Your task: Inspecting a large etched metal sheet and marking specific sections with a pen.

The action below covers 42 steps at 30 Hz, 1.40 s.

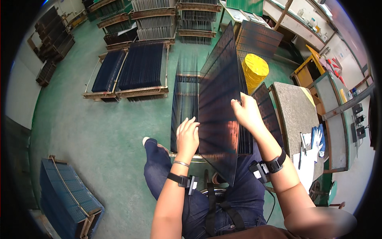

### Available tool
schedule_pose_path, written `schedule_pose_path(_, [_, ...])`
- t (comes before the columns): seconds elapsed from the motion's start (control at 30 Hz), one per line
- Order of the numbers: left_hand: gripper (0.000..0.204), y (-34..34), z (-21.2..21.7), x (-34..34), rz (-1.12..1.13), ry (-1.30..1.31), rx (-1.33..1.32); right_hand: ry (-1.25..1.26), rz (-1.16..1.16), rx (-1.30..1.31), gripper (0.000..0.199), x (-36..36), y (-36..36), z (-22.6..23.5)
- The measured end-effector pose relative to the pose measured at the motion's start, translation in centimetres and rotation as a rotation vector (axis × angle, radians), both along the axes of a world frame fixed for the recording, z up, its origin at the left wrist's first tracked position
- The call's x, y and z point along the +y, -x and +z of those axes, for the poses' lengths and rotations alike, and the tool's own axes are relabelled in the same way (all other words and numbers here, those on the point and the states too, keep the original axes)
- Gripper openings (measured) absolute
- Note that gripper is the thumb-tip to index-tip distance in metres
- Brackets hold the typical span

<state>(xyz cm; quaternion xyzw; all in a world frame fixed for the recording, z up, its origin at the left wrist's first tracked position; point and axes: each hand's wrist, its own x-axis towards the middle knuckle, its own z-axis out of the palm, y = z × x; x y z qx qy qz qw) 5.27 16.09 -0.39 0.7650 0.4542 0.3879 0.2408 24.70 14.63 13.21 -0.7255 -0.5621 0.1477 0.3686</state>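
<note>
Dark, near-black sheet material is in both hands: a large thin panel [219, 103], gridded with fine lines, is held upright and tilted, its lower corner down by the person's lap. Right hand [247, 112] is clamped on the panel's right edge, fingers curled over it at about mid-height. Left hand [187, 134] lies with fingers spread and flat against the panel's left edge; whether it actually pinches the edge cannot be told. Both wrists carry black straps with small devices. Just behind the held panel, more dark panels stand on edge in a rack [185, 99], touching or nearly touching it. Right of the right hand, a grey stone-topped table [292, 115] carries blue gloves [318, 137], white paper [308, 165] and a pen. Farther right, a yellow drum [254, 69] stands on the green floor [99, 131]. Far left of centre, wooden pallets hold flat stacks of dark blue panels [139, 65]. Near left, another stack of blue panels [67, 197] sits strapped on a pallet. Far back, more racks of sheets [159, 20] line the floor.
</note>
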Motion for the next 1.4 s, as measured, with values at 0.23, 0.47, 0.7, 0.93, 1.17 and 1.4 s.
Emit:
schedule_pose_path(0.23, [0.027, -0.5, -0.7, 0.6, -0.045, -0.115, 0.234, 0.051, -0.031, 0.121, 0.019, 0.9, -2.1, -0.8])
schedule_pose_path(0.47, [0.031, 0.0, -1.2, 0.8, -0.028, -0.129, 0.257, 0.094, -0.022, 0.082, 0.019, 1.7, -1.6, 0.1])
schedule_pose_path(0.7, [0.031, 0.1, -0.7, 0.9, -0.052, -0.113, 0.255, 0.157, -0.033, 0.061, 0.023, 1.1, -2.6, 0.6])
schedule_pose_path(0.93, [0.030, 0.1, -0.6, 0.7, -0.044, -0.126, 0.230, 0.003, 0.017, -0.061, 0.027, 4.3, -3.5, 0.2])
schedule_pose_path(1.17, [0.026, -0.1, -0.4, 0.9, -0.024, -0.119, 0.223, 0.158, -0.109, -0.207, 0.044, 9.4, -3.8, -2.9])
schedule_pose_path(1.4, [0.031, -0.1, -0.2, 0.7, -0.041, -0.103, 0.266, 0.133, 0.019, -0.550, 0.058, 8.1, 0.9, -11.0])
